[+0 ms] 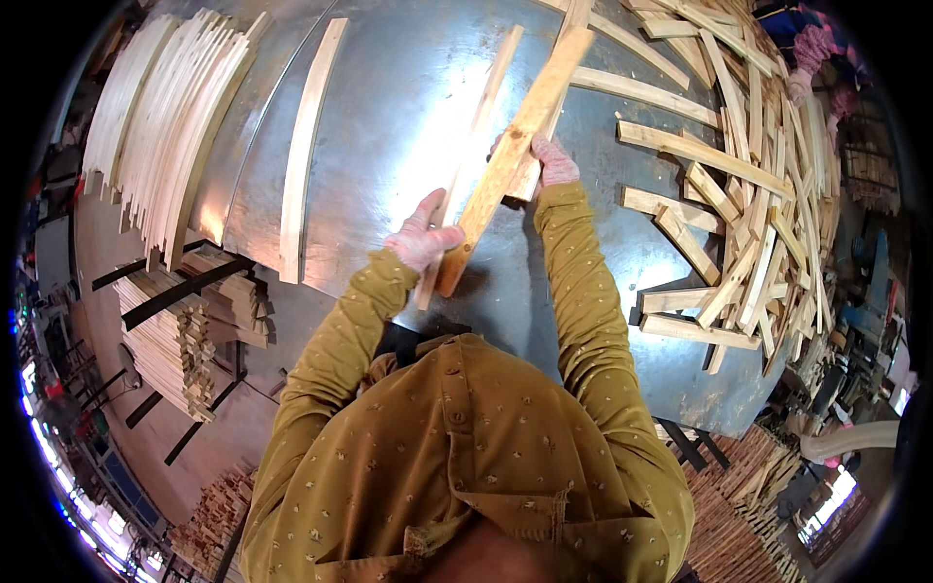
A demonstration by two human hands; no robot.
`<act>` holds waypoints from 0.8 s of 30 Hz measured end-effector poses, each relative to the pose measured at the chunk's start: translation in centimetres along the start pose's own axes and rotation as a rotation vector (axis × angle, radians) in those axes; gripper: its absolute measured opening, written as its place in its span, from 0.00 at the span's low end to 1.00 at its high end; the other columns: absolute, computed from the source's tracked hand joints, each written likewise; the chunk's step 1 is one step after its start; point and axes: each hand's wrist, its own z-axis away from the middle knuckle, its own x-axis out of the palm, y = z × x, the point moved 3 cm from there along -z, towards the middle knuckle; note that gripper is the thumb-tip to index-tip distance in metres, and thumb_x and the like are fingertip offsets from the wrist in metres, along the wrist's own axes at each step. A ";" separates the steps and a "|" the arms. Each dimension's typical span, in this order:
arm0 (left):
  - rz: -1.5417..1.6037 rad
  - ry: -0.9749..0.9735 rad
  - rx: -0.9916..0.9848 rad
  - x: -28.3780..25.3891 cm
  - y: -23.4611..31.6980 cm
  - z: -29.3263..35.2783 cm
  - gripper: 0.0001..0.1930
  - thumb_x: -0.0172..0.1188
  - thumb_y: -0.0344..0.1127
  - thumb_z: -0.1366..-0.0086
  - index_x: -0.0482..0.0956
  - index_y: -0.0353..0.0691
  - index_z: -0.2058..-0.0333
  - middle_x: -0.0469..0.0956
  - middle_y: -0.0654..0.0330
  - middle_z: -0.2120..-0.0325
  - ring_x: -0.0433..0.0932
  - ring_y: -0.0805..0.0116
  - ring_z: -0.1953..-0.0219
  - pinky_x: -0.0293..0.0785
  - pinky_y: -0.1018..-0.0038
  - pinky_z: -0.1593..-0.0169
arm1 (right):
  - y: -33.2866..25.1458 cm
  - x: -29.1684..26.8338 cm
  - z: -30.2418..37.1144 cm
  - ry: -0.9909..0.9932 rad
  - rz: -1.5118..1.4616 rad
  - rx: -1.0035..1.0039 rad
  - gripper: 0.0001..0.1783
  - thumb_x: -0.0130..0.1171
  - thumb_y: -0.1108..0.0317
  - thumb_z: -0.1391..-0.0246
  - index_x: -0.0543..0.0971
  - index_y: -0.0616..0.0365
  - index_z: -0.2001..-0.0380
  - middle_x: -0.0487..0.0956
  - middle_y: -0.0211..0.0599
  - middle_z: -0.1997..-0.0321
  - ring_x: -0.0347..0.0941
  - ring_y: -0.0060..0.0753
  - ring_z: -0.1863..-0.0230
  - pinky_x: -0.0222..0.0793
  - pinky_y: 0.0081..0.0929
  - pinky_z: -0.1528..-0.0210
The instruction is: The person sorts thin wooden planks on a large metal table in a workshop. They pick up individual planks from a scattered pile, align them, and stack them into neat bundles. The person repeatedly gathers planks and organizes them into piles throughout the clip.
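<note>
Left hand [422,242] and right hand [555,163] grip a wooden strip [492,189]

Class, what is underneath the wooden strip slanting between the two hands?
Under the slanting strip, part of another strip shows beside the right hand, with the metal tabletop below. Their overlapping surfaces are covered and cannot be seen.

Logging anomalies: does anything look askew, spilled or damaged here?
Yes, askew: the jumbled heap of pale wooden strips on the right of the grey metal table. Its pieces cross at many angles, unlike the neat row of pale wooden strips at upper left. No clear damage shows.
</note>
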 end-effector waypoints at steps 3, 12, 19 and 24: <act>0.073 -0.063 0.030 -0.4 -3.3 -1.1 0.41 0.66 0.34 0.41 0.56 0.32 0.32 0.74 0.52 0.47 0.75 0.61 0.50 0.73 0.71 0.45 | 1.3 -1.3 -0.4 0.135 0.219 -0.126 0.26 0.54 0.66 0.38 0.68 0.67 0.39 0.79 0.48 0.49 0.78 0.44 0.50 0.77 0.36 0.50; 0.527 -0.117 -0.145 -4.6 -1.8 1.4 0.22 0.61 0.43 0.34 0.68 0.35 0.48 0.76 0.56 0.68 0.75 0.68 0.73 0.74 0.72 0.69 | -0.8 -1.6 6.5 0.433 0.844 -0.288 0.36 0.54 0.66 0.37 0.55 0.54 0.28 0.76 0.33 0.66 0.70 0.22 0.72 0.71 0.23 0.72; -0.272 0.202 -0.043 -7.0 -2.1 1.0 0.25 0.54 0.53 0.30 0.72 0.33 0.51 0.79 0.56 0.68 0.79 0.63 0.69 0.77 0.69 0.63 | 8.6 1.9 9.7 0.116 0.008 0.300 0.31 0.52 0.61 0.35 0.59 0.58 0.33 0.78 0.46 0.53 0.78 0.39 0.62 0.78 0.31 0.61; -0.839 0.305 -0.079 -4.5 -0.6 -0.1 0.33 0.58 0.56 0.35 0.70 0.32 0.45 0.80 0.45 0.58 0.79 0.48 0.53 0.74 0.62 0.47 | 8.6 8.2 11.7 -0.036 1.892 0.017 0.40 0.54 0.45 0.39 0.60 0.58 0.32 0.75 0.57 0.43 0.73 0.60 0.45 0.69 0.47 0.41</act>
